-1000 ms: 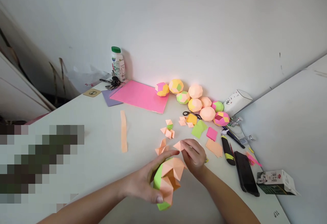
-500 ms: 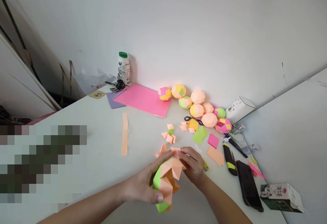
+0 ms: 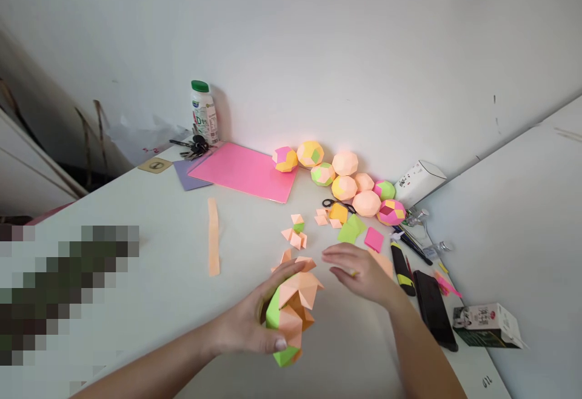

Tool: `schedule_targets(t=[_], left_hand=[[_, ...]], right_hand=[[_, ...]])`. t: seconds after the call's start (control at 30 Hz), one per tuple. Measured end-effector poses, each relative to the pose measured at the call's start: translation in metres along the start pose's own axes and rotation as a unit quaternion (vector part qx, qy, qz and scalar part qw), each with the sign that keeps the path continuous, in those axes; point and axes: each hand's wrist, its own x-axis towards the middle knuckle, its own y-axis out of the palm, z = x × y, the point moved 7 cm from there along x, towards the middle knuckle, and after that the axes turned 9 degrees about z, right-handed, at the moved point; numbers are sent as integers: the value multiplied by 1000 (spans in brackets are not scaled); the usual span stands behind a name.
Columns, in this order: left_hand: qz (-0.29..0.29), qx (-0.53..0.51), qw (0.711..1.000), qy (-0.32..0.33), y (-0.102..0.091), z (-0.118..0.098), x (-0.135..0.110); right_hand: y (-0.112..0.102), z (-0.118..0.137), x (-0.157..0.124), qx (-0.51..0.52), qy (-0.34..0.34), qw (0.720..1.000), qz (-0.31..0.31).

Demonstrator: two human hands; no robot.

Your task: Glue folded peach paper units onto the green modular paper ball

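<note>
My left hand (image 3: 248, 323) grips a half-built paper ball (image 3: 291, 311) of peach and green folded pieces, held just above the white table (image 3: 159, 265). My right hand (image 3: 364, 273) hovers to the right of it, fingers stretched out and apart, holding nothing. A small folded peach piece (image 3: 305, 261) lies at the top of the ball by my left fingertips. More loose folded peach pieces (image 3: 296, 235) lie a little farther back.
Several finished paper balls (image 3: 345, 184) sit against the wall. A pink sheet (image 3: 243, 171), a bottle (image 3: 203, 113), keys (image 3: 193, 146), a peach strip (image 3: 213, 244), scissors (image 3: 335, 204), paper squares (image 3: 359, 232), a highlighter (image 3: 402, 265), a phone (image 3: 433, 308) and cartons (image 3: 486, 325) surround the spot.
My right hand has let go of the small peach piece at the ball and drawn away to the right, opening its fingers. The left hand still holds the ball.
</note>
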Motion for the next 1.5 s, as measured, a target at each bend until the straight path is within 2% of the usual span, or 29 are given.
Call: schedule_targets(t=[0.03, 0.1, 0.17, 0.23, 0.33, 0.43, 0.53, 0.67, 0.77, 0.9, 1.0, 1.17, 1.5], left_hand=[[5, -1, 1000, -1, 1, 0, 0], [11, 10, 1000, -15, 4, 3, -1], [14, 36, 998, -42, 5, 8, -3], [17, 51, 996, -71, 6, 15, -5], [19, 51, 994, -92, 7, 20, -6], [17, 56, 994, -92, 7, 19, -6], [19, 68, 993, -90, 8, 17, -6], [30, 100, 990, -94, 11, 16, -7], [39, 119, 989, -80, 14, 12, -5], [41, 147, 987, -59, 15, 8, -2], [43, 158, 986, -43, 16, 6, -2], [49, 170, 983, -42, 17, 7, -4], [56, 178, 982, -40, 18, 9, -4]], right_hand=[[-6, -15, -7, -18, 98, 995, 32], [-14, -42, -25, -72, 265, 957, 99], [-11, -61, -39, -126, 364, 905, 181], [-2, -74, -45, -155, 402, 871, 234], [8, -85, -42, -163, 412, 862, 244], [5, -83, -37, -159, 397, 874, 232], [-4, -66, -33, -133, 356, 899, 219], [-10, -24, -22, -34, 202, 965, 166], [-11, -3, -18, -59, 134, 982, 119], [-14, 17, -14, -166, 78, 982, 53], [-15, 27, -11, -218, 53, 974, 25], [-14, 37, -7, -274, 26, 961, 15], [-12, 41, -3, -288, 14, 958, 12]])
